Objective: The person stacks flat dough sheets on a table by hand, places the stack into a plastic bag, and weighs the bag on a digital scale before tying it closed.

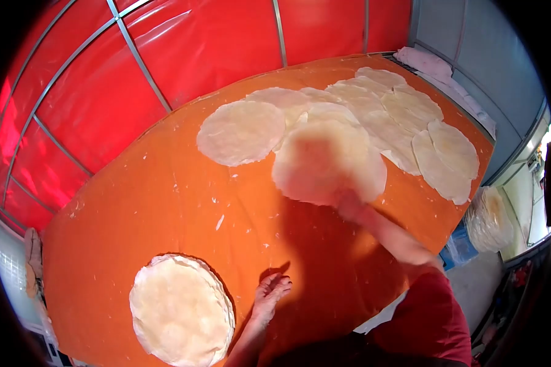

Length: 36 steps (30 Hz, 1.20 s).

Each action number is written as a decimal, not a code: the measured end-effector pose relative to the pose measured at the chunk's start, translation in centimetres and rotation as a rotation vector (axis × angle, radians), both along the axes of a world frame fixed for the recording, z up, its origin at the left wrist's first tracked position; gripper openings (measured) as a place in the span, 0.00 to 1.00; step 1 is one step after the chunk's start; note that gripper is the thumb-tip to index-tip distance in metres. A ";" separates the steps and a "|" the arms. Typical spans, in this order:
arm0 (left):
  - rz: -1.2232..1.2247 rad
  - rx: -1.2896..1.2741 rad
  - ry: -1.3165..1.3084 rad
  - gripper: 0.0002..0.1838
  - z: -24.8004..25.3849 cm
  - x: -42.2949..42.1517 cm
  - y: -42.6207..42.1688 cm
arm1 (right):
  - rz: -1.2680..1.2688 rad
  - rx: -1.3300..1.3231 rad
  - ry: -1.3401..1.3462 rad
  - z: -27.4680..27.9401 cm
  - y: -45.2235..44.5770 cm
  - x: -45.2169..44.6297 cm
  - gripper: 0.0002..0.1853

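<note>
My right hand (349,203) reaches over the near edge of a round, thin, pale dough sheet (367,162). It is smeared by motion, so its fingers and any grip on the sheet cannot be made out. A reddish-brown shadow darkens the middle of this sheet. My left hand (272,292) hovers low over the orange cloth with fingers loosely bent and apart, holding nothing. Just left of it sits a thick stack of similar round sheets (180,309) with uneven edges.
More thin rounds overlap at the far right, including a single one (242,133) at the left of that group. Orange cloth (122,214) covers the table, dotted with pale crumbs. Red sheeting (214,43) on a metal frame stands behind. Plastic bags (488,220) lie beyond the right edge.
</note>
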<state>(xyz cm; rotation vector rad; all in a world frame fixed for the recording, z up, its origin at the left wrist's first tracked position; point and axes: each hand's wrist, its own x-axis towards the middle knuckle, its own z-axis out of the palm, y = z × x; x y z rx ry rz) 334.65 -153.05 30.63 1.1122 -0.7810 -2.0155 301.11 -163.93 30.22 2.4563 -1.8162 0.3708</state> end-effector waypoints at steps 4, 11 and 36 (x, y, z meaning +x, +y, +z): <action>0.072 0.102 0.257 0.18 1.8 -0.6 -2.3 | 0.213 0.457 -0.424 5.7 6.2 9.0 0.06; 0.591 -0.025 -0.075 0.10 -1.0 1.6 -2.2 | 0.266 -0.094 -0.003 4.3 -6.0 11.1 0.07; 0.751 -0.179 -0.337 0.19 -2.5 3.6 0.2 | 0.944 0.132 0.003 -5.4 7.5 16.8 0.20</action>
